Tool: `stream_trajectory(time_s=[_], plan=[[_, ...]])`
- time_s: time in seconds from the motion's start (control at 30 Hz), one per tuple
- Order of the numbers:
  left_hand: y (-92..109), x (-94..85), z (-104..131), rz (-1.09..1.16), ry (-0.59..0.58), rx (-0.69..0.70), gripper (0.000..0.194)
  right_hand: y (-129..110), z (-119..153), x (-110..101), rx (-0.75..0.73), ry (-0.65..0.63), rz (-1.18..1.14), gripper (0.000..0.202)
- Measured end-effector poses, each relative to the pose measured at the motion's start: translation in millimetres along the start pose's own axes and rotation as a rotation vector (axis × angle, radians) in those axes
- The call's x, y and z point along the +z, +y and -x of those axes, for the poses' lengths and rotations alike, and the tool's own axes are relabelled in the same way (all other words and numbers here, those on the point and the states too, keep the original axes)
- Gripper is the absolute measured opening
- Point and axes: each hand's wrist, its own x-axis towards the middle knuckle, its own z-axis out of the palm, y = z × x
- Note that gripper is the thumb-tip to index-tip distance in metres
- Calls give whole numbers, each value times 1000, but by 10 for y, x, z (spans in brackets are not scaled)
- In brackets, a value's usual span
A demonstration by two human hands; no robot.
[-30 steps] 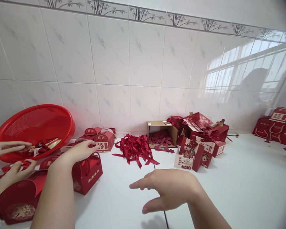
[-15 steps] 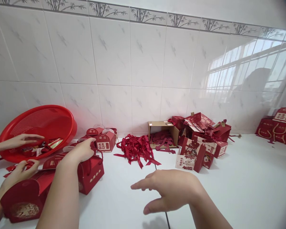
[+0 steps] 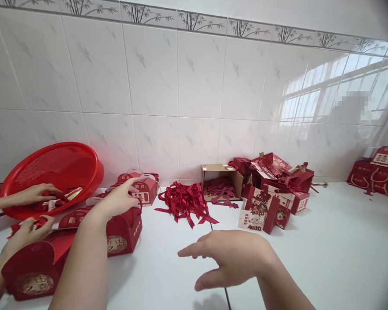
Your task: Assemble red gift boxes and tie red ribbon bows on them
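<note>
My left hand (image 3: 124, 199) hovers over the top of a red gift box (image 3: 124, 234) with a gold round print, near its cord handle. Its fingers are loosened and partly spread; the thumb is hidden. My right hand (image 3: 229, 258) is held over the white table, palm down, fingers stretched and thumb apart, with nothing in it. Beside my left forearm stands another red gift box (image 3: 32, 275). Behind it, a co-worker's hand (image 3: 32, 230) pinches red packets, while another co-worker's hand (image 3: 40, 193) reaches into a red plastic basket (image 3: 97, 170).
A heap of red ribbons (image 3: 183, 200) lies in the middle, next to a cardboard box (image 3: 239, 181) of dark red cut-outs. Several red boxes (image 3: 268, 211) are piled to the right. More gift boxes (image 3: 362, 172) stand at the far right; another (image 3: 145, 185) stands by the tiled wall.
The box under my left hand has turned, so its round print faces forward. My left fingers have loosened and shifted slightly right. The co-worker's hand has moved deeper into the basket. My right hand stays still.
</note>
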Motion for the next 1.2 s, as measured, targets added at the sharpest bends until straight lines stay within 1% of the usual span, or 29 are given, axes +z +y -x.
stream_trajectory(time_s=[0.1,0.17,0.33,0.47,0.57,0.67,0.77,0.83,0.93,1.0,1.1,1.17,1.2], plan=[[19,35,-8,94,-53,8,76,0,-5,-1,-6,-2,1,65],[26,59,-21,136,-61,31,75,-2,-8,-3,-9,3,4,64],[65,94,-27,134,-136,95,66,-4,-6,-8,-23,4,0,64],[121,101,8,142,-191,81,61,0,-4,-16,-15,6,2,63],[178,111,40,146,-222,82,61,0,-1,-22,-13,5,7,62],[246,158,63,156,-270,142,64,0,-2,-22,-15,9,11,62],[357,258,104,165,-367,231,62,8,-18,-10,-23,13,17,62],[461,338,162,176,-459,298,59,20,-32,-1,-24,18,25,63],[621,412,297,233,-624,454,58,60,-22,-6,-41,34,27,58],[686,395,396,255,-747,565,60,113,30,-32,-114,11,-15,48],[679,266,509,211,-912,695,66,218,181,-102,-357,-51,-180,39],[622,144,553,196,-976,793,65,283,303,-155,-498,-46,-289,37],[590,84,569,202,-995,838,64,309,359,-179,-527,-25,-317,35]])
